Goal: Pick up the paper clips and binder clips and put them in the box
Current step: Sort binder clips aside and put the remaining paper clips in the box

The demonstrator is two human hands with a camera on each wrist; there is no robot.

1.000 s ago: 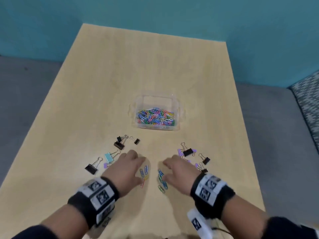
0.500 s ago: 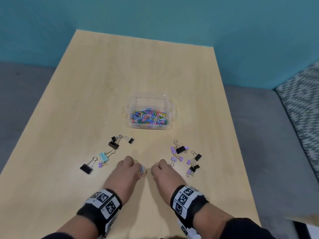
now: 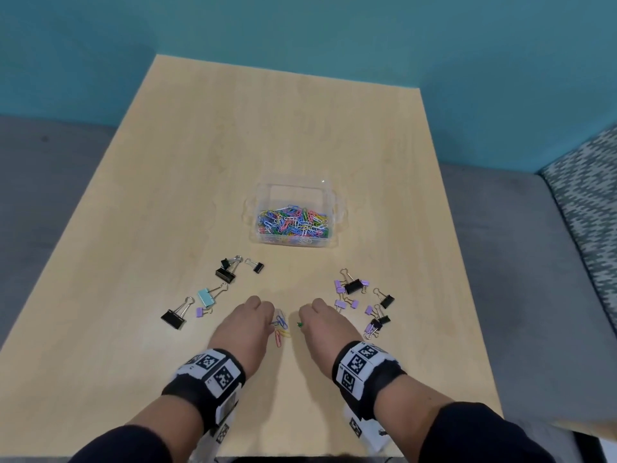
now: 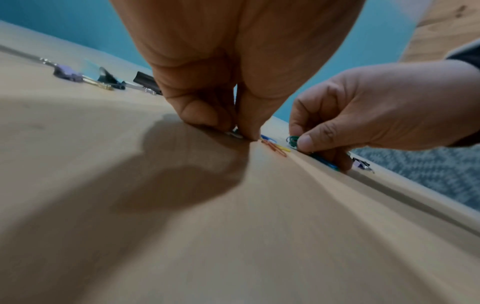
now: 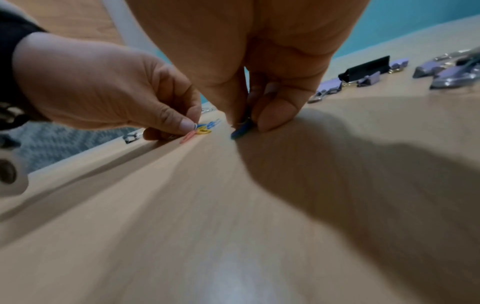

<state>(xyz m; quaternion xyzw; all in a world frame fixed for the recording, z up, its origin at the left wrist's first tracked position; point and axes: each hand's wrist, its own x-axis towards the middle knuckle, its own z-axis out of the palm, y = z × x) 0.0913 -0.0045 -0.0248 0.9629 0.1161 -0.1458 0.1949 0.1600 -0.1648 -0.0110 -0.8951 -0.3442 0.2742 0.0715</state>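
Note:
My left hand (image 3: 272, 324) pinches a paper clip against the table, seen close up between thumb and fingertip (image 4: 237, 132). My right hand (image 3: 300, 324) pinches green and blue paper clips (image 5: 241, 129) a little to its right. Loose blue, orange and yellow paper clips (image 3: 280, 330) lie between the two hands. The clear plastic box (image 3: 335, 208), holding many coloured paper clips, stands farther back at the table's middle. Black, teal and purple binder clips (image 3: 205, 297) lie left of my left hand. Black and purple binder clips (image 3: 354, 287) lie right of my right hand.
The wooden table (image 3: 283, 128) is bordered by grey floor on both sides and a teal wall behind. A patterned cushion (image 3: 587, 202) sits off the right edge. The table's near edge lies just under my forearms.
Both hands went from lying over the loose paper clips to curling their fingers and pinching clips. They now sit slightly apart, with several clips showing between them.

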